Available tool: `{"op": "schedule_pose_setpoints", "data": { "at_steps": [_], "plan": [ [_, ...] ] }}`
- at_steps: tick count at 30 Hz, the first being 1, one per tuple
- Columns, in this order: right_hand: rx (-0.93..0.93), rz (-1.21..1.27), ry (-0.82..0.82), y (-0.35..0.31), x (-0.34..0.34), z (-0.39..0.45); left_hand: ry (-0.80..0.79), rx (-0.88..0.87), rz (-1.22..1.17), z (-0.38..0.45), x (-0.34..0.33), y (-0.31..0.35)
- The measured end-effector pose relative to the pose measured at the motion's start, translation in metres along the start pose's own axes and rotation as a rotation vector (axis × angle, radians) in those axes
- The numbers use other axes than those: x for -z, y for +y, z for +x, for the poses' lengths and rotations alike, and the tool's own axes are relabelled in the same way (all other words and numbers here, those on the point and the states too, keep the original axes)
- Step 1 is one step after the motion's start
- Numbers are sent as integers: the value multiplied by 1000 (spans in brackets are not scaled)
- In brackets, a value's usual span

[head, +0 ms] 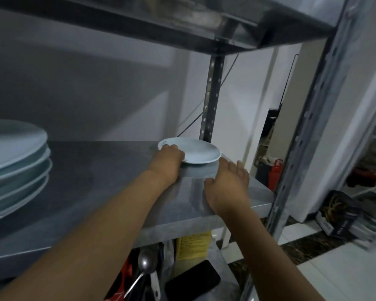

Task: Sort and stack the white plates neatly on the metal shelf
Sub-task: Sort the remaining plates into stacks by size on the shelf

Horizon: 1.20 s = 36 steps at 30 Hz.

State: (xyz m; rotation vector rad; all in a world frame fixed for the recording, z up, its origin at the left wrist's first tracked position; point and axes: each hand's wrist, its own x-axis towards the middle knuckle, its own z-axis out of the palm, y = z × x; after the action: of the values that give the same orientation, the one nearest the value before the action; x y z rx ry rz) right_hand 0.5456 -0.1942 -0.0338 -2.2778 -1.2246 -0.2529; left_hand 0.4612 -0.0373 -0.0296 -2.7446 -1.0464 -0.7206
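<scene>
A small white plate [195, 152] lies at the back right of the metal shelf [109, 170]. My left hand [168, 160] grips the plate's left rim, fingers curled over its edge. Just in front of the plate on its right side, my right hand [228, 181] hovers with fingers straight and relaxed, holding nothing and apart from the plate. A stack of several large white plates [13, 168] stands at the shelf's far left.
An upper shelf [182, 22] hangs overhead. Perforated metal posts [213, 92] frame the right side. On the lower shelf sit a spoon [146, 263], a black phone [193, 281] and a yellow box [193, 244]. Bags lie on the floor at right.
</scene>
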Motion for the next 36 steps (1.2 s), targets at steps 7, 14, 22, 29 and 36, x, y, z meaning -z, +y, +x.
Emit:
{"op": "schedule_pose_setpoints", "data": {
  "at_steps": [7, 14, 22, 29, 36],
  "plan": [
    [68, 139, 143, 4, -2, -2, 230, -149, -118, -26, 16, -2],
    [69, 355, 200, -2, 17, -22, 370, -301, -275, -82, 85, -11],
    [-48, 913, 169, -43, 57, -41, 609, -180, -247, -128, 188, -22],
    [268, 1360, -158, -129, 111, -79, 733, -147, -162, -189, 233, -44],
    [473, 1133, -65, -193, 96, -103, 778, -33, -103, -243, 257, -84]
  ]
}}
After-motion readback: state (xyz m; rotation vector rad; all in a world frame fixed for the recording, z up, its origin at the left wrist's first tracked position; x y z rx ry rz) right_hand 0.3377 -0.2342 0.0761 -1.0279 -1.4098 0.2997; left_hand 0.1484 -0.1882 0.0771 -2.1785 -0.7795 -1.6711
